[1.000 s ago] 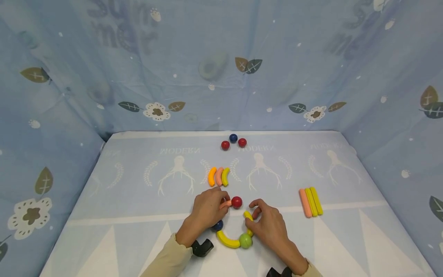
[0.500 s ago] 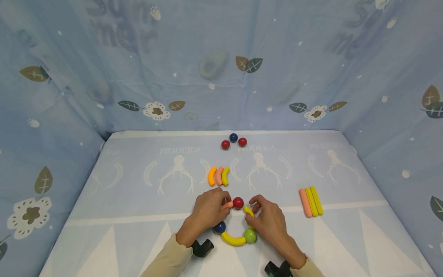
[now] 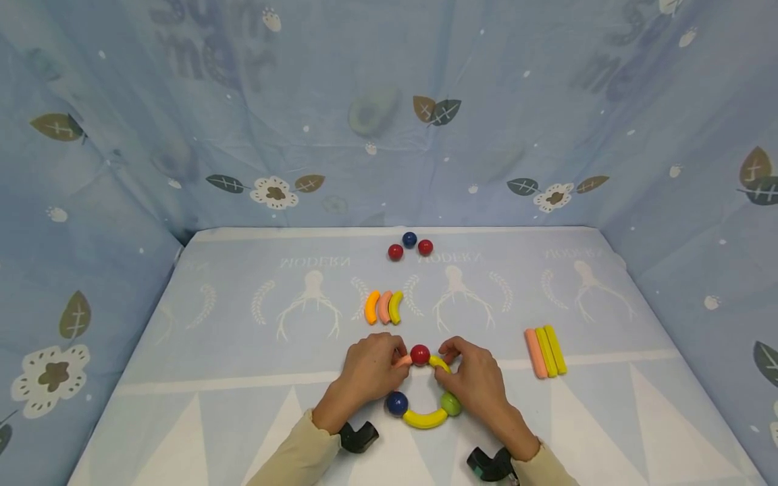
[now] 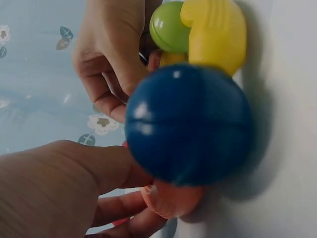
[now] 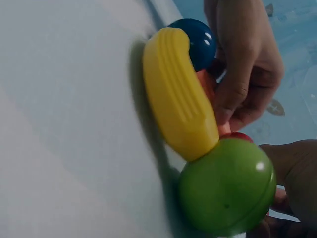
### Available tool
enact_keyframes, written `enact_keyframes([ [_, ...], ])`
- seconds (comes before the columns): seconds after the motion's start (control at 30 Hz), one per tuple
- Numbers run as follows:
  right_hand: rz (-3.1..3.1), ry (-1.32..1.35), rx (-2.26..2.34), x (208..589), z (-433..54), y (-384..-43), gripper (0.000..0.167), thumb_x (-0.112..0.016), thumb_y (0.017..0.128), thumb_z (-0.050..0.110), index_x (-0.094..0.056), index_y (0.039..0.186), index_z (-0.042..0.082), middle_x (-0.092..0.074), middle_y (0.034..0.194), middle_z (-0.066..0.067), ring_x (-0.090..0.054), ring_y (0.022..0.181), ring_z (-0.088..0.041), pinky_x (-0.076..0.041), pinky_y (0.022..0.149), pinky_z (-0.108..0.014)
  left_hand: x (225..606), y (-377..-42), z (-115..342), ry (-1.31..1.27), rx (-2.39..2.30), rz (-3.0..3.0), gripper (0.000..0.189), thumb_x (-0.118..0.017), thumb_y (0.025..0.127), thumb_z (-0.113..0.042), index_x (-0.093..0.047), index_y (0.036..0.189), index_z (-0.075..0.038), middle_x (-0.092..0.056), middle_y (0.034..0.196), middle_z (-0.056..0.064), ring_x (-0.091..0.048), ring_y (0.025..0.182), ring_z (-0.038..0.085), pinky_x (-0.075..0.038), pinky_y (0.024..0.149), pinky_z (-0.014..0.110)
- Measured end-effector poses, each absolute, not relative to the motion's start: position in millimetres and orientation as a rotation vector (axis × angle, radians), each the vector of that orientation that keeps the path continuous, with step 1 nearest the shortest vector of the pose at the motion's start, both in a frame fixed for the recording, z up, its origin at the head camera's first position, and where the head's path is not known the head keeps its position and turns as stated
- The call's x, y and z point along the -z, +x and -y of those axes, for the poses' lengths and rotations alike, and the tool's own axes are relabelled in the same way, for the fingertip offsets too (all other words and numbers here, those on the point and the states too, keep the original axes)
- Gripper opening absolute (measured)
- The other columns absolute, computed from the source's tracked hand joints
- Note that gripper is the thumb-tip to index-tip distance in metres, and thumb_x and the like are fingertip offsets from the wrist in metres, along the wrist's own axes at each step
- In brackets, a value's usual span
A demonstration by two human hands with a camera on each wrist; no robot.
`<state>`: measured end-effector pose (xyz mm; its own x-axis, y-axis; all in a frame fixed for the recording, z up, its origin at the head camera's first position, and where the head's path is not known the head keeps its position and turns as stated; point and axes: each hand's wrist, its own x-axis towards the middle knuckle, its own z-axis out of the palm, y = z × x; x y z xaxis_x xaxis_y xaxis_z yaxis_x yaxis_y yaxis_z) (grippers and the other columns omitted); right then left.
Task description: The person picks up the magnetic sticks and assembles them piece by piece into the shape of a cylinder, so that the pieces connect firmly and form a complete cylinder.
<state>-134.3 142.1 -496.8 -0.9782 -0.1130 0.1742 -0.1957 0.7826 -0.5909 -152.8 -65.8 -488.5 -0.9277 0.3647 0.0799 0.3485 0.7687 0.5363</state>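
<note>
A ring of toy balls and curved rods lies on the table. My left hand [image 3: 369, 364] pinches a salmon-pink curved rod [image 4: 173, 199], which reaches the red ball [image 3: 420, 355] at the far side. My right hand [image 3: 477, 378] holds a yellow curved rod [image 3: 439, 364] on the right between finger and thumb. That rod's far end meets the red ball. At the near side a second yellow curved rod [image 3: 425, 420] joins the blue ball [image 3: 397, 403] to the green ball [image 3: 450, 403]. In the left wrist view, the blue ball partly hides the pink rod.
Beyond the hands lie short curved rods in orange [image 3: 371, 308], pink [image 3: 385, 308] and yellow-green [image 3: 396, 308]. Two red balls and a blue ball [image 3: 410, 239] sit near the back edge. Straight rods, one pink [image 3: 536, 353] and two yellow [image 3: 551, 351], lie to the right.
The right-hand yellow rod has come up against the red ball, closing the gap between them. The near yellow rod and green ball have shifted right; the blue ball has moved slightly right and nearer.
</note>
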Motion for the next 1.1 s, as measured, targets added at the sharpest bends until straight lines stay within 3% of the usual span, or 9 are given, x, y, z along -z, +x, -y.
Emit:
enact_keyframes([
  [0.3,2.773,0.130,-0.982,494,-185,-135,0.019,-0.082,0.080,0.016,-0.070,0.094,0.011,-0.064,0.080,0.002,-0.042,0.050,-0.010,-0.036,0.045,-0.026,491,-150,60,0.525,-0.879,-2.844,0.016,-0.072,0.086,-0.030,-0.067,0.086,-0.015,-0.047,0.051,-0.014,-0.046,0.048,0.007,-0.038,0.046,0.027],
  [0.57,2.697,-0.124,-0.626,490,-234,-126,0.025,-0.080,0.077,0.012,-0.069,0.097,0.002,-0.063,0.084,-0.011,-0.060,0.064,-0.027,-0.044,0.047,-0.041,493,-147,56,0.528,-0.908,-2.825,0.019,-0.073,0.088,-0.032,-0.067,0.090,-0.015,-0.048,0.056,-0.011,-0.045,0.049,0.008,-0.038,0.046,0.026],
  [0.7,2.767,-0.211,-0.611,485,-243,-122,0.031,-0.079,0.078,0.009,-0.067,0.102,-0.005,-0.060,0.084,-0.016,-0.059,0.062,-0.030,-0.047,0.049,-0.046,493,-146,54,0.512,-0.883,-2.831,0.021,-0.073,0.088,-0.034,-0.067,0.094,-0.015,-0.048,0.061,-0.010,-0.046,0.051,0.009,-0.038,0.048,0.027],
  [1.1,3.035,-0.319,-0.635,473,-244,-125,0.046,-0.079,0.080,0.012,-0.060,0.109,-0.017,-0.063,0.077,-0.023,-0.057,0.060,-0.029,-0.046,0.049,-0.041,495,-144,49,0.553,-0.913,-2.842,0.021,-0.073,0.088,-0.036,-0.068,0.093,-0.017,-0.047,0.061,-0.011,-0.043,0.050,0.008,-0.036,0.046,0.026],
])
